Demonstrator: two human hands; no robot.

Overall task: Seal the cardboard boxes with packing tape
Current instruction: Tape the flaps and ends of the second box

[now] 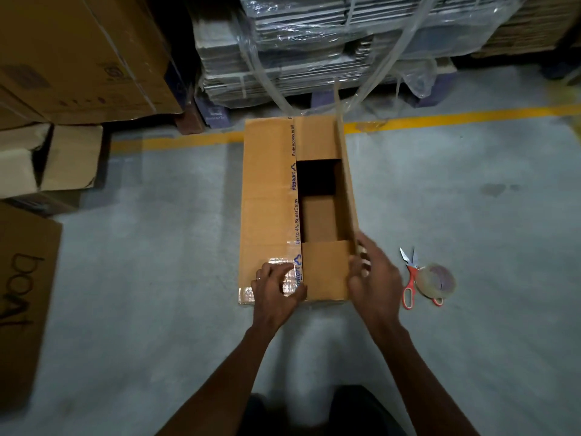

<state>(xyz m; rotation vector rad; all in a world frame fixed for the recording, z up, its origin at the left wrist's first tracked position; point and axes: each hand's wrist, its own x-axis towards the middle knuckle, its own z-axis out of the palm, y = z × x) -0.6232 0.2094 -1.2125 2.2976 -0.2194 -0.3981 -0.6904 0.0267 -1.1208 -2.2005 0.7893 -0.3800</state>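
Note:
A brown cardboard box point(267, 202) stands on the grey floor in the middle of the view. Its left long flap is folded down flat, and printed tape runs along that flap's inner edge. The right long flap point(345, 171) stands upright, so the dark inside shows between the two short end flaps. My left hand point(276, 289) presses with spread fingers on the near end of the folded left flap. My right hand point(374, 275) grips the near end of the upright right flap. A roll of clear packing tape point(437, 281) lies on the floor to the right of the box.
Red-handled scissors point(410, 275) lie beside the tape roll. Stacked and open cardboard boxes point(72, 58) stand at the left. Shrink-wrapped bundles of flat cartons point(314, 48) sit on a pallet behind the box. A yellow line point(456, 119) crosses the floor.

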